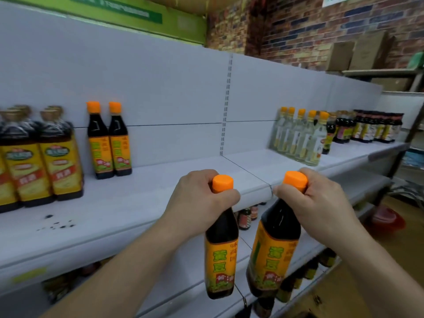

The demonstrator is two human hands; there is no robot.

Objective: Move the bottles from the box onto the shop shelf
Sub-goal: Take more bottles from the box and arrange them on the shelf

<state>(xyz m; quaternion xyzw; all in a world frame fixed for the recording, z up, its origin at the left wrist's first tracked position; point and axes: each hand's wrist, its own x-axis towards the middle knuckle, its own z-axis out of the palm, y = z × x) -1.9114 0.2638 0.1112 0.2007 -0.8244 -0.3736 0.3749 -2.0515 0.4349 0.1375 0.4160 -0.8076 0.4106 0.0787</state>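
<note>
**Two bottles held by the neck in front of the shelf**

The left bottle (221,244), dark with an orange cap and a yellow label, hangs from the left hand (199,198), whose fingers curl round its neck just under the cap. The right bottle (275,246), of the same kind and slightly tilted, is gripped the same way by the right hand (319,200). Both are in the air in front of the white shelf (137,203). Beyond and left of the left hand, two matching bottles (109,143) stand upright on it, with large bottles (39,161) further left. Beyond the right hand stand clear bottles (300,138). Below the hands sit what may be small jars (245,218), too blurred to be sure.
</note>
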